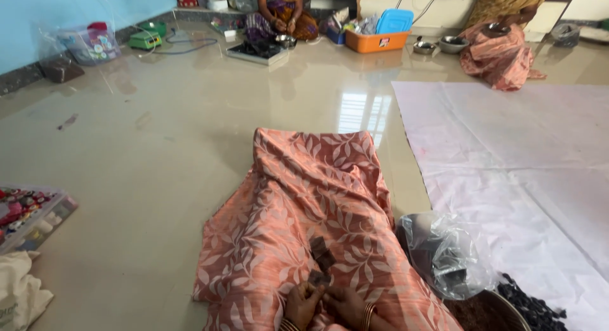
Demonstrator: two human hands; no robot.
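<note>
- Left hand [303,304], at the bottom centre of the frame, is curling its fingers and touching the lower end of a small dark piece [321,260]; whether it is truly pinching it cannot be told.
- Right hand [346,304], just beside the left and wearing bangles at the wrist, is resting with fingers bent next to the same piece; its grip cannot be made out.
- The dark piece is lying on the peach leaf-patterned cloth [298,198], just above both hands, slightly below the centre of the frame.
- The cloth is draping over the person's lap and legs and running up toward the middle of the frame.
- A crumpled clear plastic bag [444,248] is sitting at the lower right, just beside the cloth, over a metal bowl [507,305].
- A heap of small dark pieces [533,305] is lying at the bottom right on a pale sheet [507,147] that is covering the floor on the right.
- An orange tub [377,40] with a blue lid is standing at the upper centre.
- Two other people are sitting along the top edge, well apart from the hands.
- A tray of coloured small items [28,213] is lying at the left edge.
</note>
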